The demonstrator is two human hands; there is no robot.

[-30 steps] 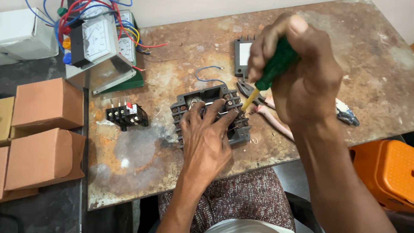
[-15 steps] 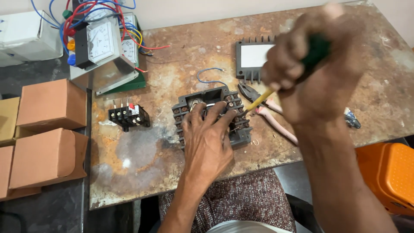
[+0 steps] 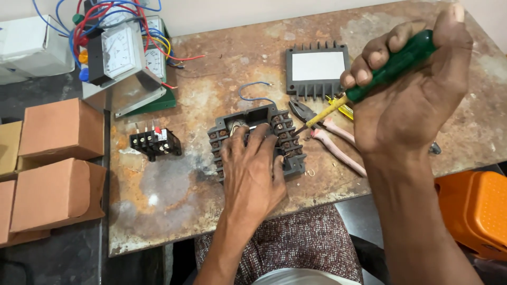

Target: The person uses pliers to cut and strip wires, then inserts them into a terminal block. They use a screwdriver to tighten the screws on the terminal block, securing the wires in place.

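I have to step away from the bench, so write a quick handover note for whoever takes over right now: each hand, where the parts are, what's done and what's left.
Left hand: pressed flat on the grey terminal block, holding it on the rusty table.
Right hand: gripping the green-handled screwdriver, its yellow shaft angled down, tip at the block's right-hand screw row.
Nearby: pink-handled pliers right of the block, grey finned cover behind it, small black relay to the left, a loose blue wire.
Done: cover is off the block.
Left: cannot tell which screws are already turned; check each terminal.

The right hand [image 3: 417,100] has drawn back with the screwdriver [image 3: 369,79].
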